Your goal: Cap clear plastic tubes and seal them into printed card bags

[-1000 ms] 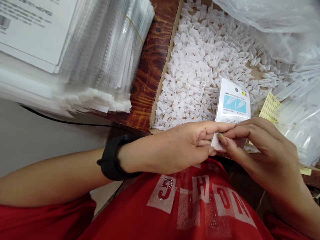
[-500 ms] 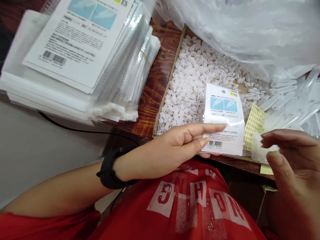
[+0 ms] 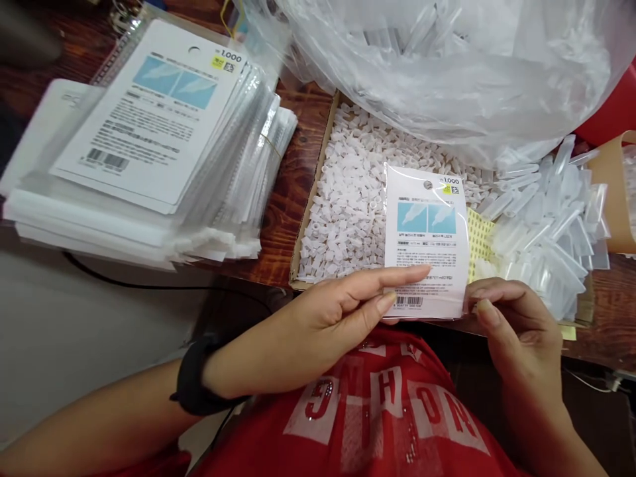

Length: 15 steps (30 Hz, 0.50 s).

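In my left hand (image 3: 342, 305) is a printed card in a clear plastic sleeve (image 3: 427, 232). The thumb and index finger lie across its lower front, and the other fingers are hidden behind it. The card has two blue pictures, a yellow mark and a barcode. My right hand (image 3: 521, 324) is at the sleeve's lower right edge, fingers curled and thumb close to the index finger. Whether it pinches the edge or something small, I cannot make out. Behind the card, a shallow cardboard box (image 3: 297, 271) holds many small white plastic tips (image 3: 348, 185).
A thick stack of sleeved cards (image 3: 129, 132) stands at the left on the wooden table (image 3: 278, 218). Clear plastic tubes (image 3: 551, 232) are heaped at the right, beside a yellow sticker sheet (image 3: 479, 242). A large clear plastic bag (image 3: 447, 86) bulges over the box's back.
My right hand has moved left to the sleeve's lower right edge, its fingers more closed. My left hand keeps its hold on the sleeved card. The head view has shifted slightly.
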Motion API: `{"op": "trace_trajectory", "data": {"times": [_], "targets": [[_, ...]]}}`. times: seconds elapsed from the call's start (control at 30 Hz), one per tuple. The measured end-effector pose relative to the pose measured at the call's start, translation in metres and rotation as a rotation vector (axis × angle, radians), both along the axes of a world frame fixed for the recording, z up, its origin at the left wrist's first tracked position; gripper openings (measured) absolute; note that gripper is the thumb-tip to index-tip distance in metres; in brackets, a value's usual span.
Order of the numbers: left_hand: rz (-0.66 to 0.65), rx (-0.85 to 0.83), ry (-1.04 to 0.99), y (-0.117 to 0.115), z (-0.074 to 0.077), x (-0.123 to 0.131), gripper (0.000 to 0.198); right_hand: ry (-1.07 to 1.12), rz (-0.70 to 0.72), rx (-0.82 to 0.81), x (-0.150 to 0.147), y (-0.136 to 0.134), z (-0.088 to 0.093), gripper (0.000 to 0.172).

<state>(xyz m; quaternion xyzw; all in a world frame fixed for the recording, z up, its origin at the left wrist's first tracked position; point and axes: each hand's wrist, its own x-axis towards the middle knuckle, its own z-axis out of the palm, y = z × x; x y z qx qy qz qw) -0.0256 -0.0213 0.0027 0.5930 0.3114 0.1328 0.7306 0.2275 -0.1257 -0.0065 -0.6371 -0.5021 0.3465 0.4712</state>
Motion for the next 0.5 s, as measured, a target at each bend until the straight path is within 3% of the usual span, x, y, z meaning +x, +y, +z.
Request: {"op": "trace_trajectory", "data": {"times": [0.3,0.5], "targets": [[-0.035,-0.057,-0.005,0.0014,0.0013,-0.0011,0.041,0.097,0.05,-0.034,-0.0019,0.0025,0.0001,0.01],[-0.009,-0.183,-0.042,-0.0028,-0.0041,-0.0008,0.042,0.056,0.058,0.091,-0.0089,0.0044,0.0003,0.016]]}}
